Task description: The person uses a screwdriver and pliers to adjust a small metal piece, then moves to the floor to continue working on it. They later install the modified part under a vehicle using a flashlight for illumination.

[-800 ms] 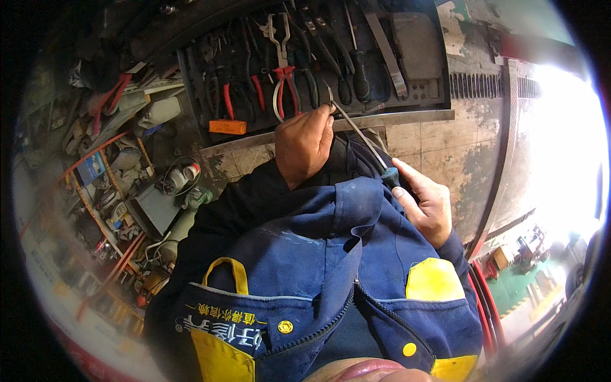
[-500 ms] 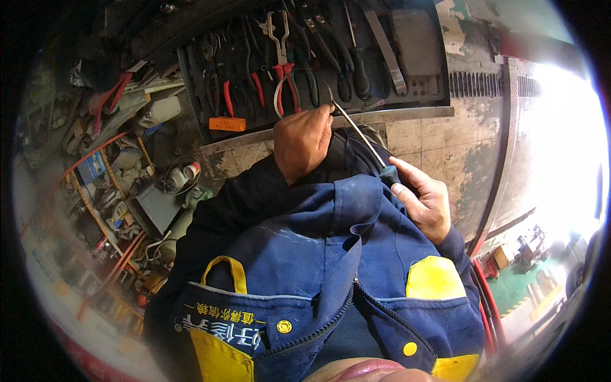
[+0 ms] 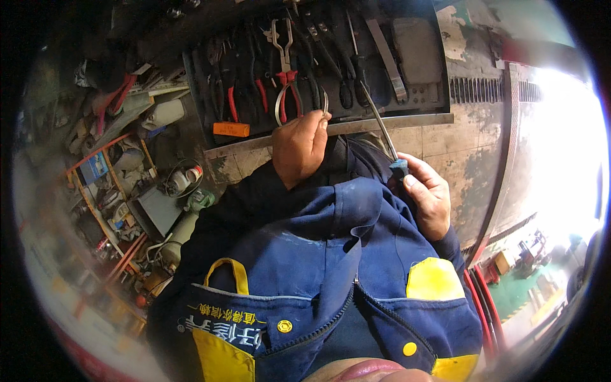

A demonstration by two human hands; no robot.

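Left hand (image 3: 299,149): pinching a small curved metal piece (image 3: 326,103), centre
Right hand (image 3: 429,198): gripping a blue-handled steel screwdriver (image 3: 382,127), right of centre
Dark tool tray (image 3: 423,120): holding red-handled steel pliers (image 3: 286,77), upper centre

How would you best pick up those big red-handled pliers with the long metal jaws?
Probably take the pliers by the handles, coming from over the tray's near edge: they spread this way, the left hand nearest, while the jaws point away.
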